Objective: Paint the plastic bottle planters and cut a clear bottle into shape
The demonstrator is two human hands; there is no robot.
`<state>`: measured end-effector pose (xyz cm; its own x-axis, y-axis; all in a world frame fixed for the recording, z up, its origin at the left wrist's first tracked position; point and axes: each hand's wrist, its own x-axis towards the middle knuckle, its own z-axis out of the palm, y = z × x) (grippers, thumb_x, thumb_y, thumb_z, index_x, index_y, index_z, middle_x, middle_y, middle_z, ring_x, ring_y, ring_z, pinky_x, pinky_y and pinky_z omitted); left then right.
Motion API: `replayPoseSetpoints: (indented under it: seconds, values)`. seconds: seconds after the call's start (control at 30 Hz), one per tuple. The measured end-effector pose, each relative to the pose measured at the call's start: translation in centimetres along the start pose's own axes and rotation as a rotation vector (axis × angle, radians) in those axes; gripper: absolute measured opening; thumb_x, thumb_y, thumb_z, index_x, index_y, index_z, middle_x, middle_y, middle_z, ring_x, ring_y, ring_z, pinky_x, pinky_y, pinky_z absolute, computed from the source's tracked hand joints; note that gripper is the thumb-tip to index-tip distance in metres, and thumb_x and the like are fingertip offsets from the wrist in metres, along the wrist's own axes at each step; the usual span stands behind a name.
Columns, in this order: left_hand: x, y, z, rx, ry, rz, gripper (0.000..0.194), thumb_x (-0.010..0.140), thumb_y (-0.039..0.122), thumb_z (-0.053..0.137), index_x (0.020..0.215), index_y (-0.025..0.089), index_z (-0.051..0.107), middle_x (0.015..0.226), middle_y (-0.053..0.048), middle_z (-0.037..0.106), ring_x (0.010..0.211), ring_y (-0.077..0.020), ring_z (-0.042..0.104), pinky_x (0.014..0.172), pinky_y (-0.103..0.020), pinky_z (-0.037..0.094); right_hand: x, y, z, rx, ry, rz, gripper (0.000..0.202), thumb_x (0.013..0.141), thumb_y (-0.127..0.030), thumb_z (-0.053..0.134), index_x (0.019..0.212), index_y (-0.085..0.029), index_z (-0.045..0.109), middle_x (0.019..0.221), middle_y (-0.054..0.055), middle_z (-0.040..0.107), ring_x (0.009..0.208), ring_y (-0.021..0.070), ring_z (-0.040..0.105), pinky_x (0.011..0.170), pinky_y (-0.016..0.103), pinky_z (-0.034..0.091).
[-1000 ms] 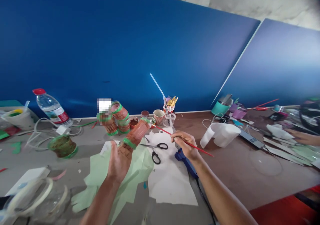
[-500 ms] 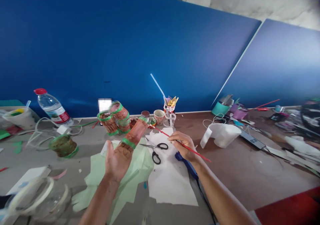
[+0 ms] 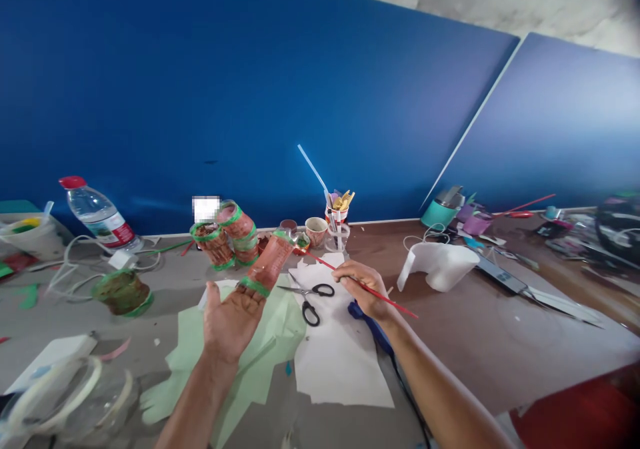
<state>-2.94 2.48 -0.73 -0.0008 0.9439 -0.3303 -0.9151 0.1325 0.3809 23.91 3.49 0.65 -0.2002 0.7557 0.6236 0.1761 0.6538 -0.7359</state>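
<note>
My left hand (image 3: 233, 322) is turned palm up, its fingers at the lower end of a clear plastic cup (image 3: 273, 260) painted reddish-brown with green bands; the fingertips are hidden by the cup, which leans up to the right. My right hand (image 3: 363, 282) pinches a thin red paintbrush (image 3: 327, 263). The brush tip is close to the cup's upper green rim; whether it touches I cannot tell. Black-handled scissors (image 3: 310, 291) lie below on white paper (image 3: 340, 369), beside green paper (image 3: 260, 362).
Painted cups (image 3: 214, 244) stand behind my left hand, a brown-green one (image 3: 123, 292) to the left. A paper cup (image 3: 317, 231), a pen holder (image 3: 339, 226), a water bottle (image 3: 103, 216), a blue glue gun (image 3: 373, 326) with its cord, a curled white sheet (image 3: 440, 266) and clear tape rolls (image 3: 65, 396) surround the work.
The whole view has shifted slightly. My left hand still holds the cup, which looks turned a little, and the brush tip stays near its upper rim.
</note>
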Motion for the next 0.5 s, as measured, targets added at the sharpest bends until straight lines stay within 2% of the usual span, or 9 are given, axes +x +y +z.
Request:
replayPoseSetpoints:
  seconds: [0.13,0.23,0.37,0.5]
  values:
    - [0.1,0.1,0.0,-0.016,-0.008,0.035,0.063,0.091,0.060,0.032,0.112,0.007,0.058,0.094,-0.021,0.073,0.088,-0.0270,0.071,0.086,-0.042,0.054,-0.1,0.7,-0.3,-0.033,0.056,0.110,0.018,0.082,-0.017,0.054,0.083,-0.020,0.071,0.071,0.003,0.064,0.064,0.0155,0.059,0.060,0.029,0.045]
    - [0.2,0.1,0.0,-0.030,-0.034,0.049,0.065,0.091,0.060,0.032,0.113,0.006,0.059,0.098,-0.021,0.072,0.091,-0.0275,0.071,0.090,-0.044,0.052,-0.1,1.1,-0.5,-0.041,0.152,0.181,0.017,0.082,-0.021,0.054,0.083,-0.019,0.070,0.068,0.002,0.064,0.060,0.0143,0.056,0.057,0.028,0.043]
    - [0.0,-0.1,0.4,-0.008,-0.041,0.071,0.066,0.092,0.059,0.030,0.121,0.007,0.059,0.107,-0.021,0.071,0.109,-0.0298,0.064,0.100,-0.046,0.045,0.2,1.8,-0.3,-0.024,0.259,0.287,0.018,0.081,-0.025,0.055,0.092,-0.019,0.068,0.066,0.000,0.063,0.055,0.0127,0.050,0.053,0.025,0.040]
    - [-0.3,-0.6,1.0,0.049,-0.075,0.098,0.068,0.092,0.059,0.031,0.121,0.006,0.060,0.110,-0.019,0.070,0.120,-0.0298,0.056,0.105,-0.045,0.040,1.3,2.5,0.0,-0.063,0.256,0.384,0.017,0.077,-0.026,0.055,0.084,-0.017,0.067,0.064,0.001,0.063,0.056,0.0131,0.050,0.054,0.025,0.042]
